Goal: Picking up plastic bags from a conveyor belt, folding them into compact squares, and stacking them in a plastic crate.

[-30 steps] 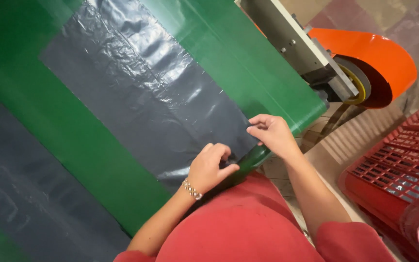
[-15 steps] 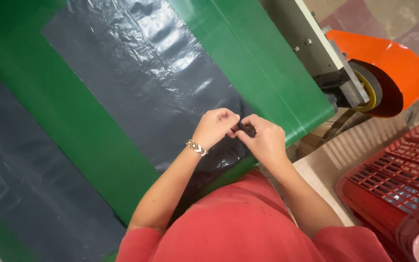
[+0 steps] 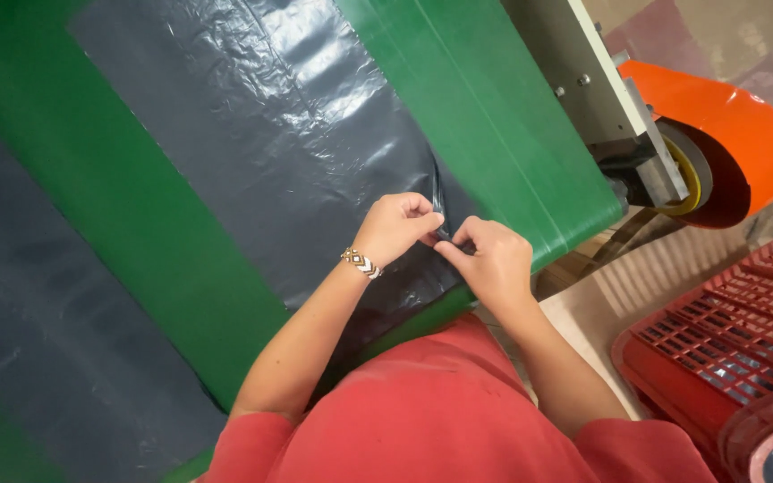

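Both hands, our left hand (image 3: 397, 227) and right hand (image 3: 488, 259), pinch one raised fold of the grey plastic sheet (image 3: 297, 134), spread flat on the green conveyor belt (image 3: 494, 107); red crate (image 3: 726, 340) at right.

The worktop (image 3: 494, 116) is deep green, and the plastic sheet (image 3: 288, 152) lying across it is glossy dark grey with pale crinkled highlights. A bracelet (image 3: 362, 263) on the left wrist carries a black, white and gold zigzag pattern, and the person's shirt (image 3: 440, 420) is plain red. At the right, the wheel guard (image 3: 744, 125) is bright orange, the wheel (image 3: 692, 179) inside shows a yellow ring, and the slatted crate (image 3: 726, 340) is red.
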